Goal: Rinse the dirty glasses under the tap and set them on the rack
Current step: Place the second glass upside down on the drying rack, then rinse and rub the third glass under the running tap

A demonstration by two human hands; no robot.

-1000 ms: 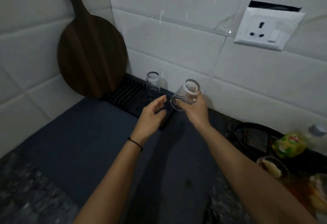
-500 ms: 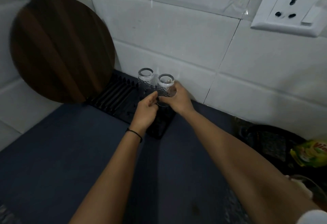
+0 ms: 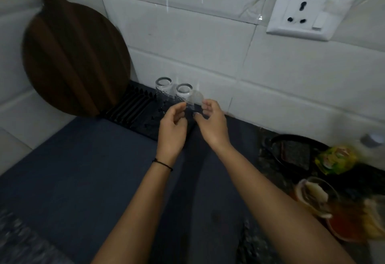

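Two clear patterned glasses stand upside down, side by side, at the back right of the black ribbed drying rack (image 3: pixel 133 109), against the tiled wall: the left glass (image 3: pixel 163 88) and the right glass (image 3: pixel 184 92). My left hand (image 3: pixel 173 126) and my right hand (image 3: pixel 212 124) hover just in front of the right glass, a little apart from it. Their fingers are loosely curled and hold nothing. A faint blurred smear shows beside the right glass, between my fingertips.
A round dark wooden board (image 3: pixel 73 59) leans on the wall at the rack's left end. A dark blue mat (image 3: pixel 83 180) covers the counter. At the right are a black pan (image 3: pixel 291 149), a yellow-green packet (image 3: pixel 335 159) and bowls of food (image 3: pixel 316 195). A wall socket (image 3: pixel 306 13) sits above.
My right hand turned the glass over and set it down next to the first one on the rack. Both hands have let go and drawn back slightly.
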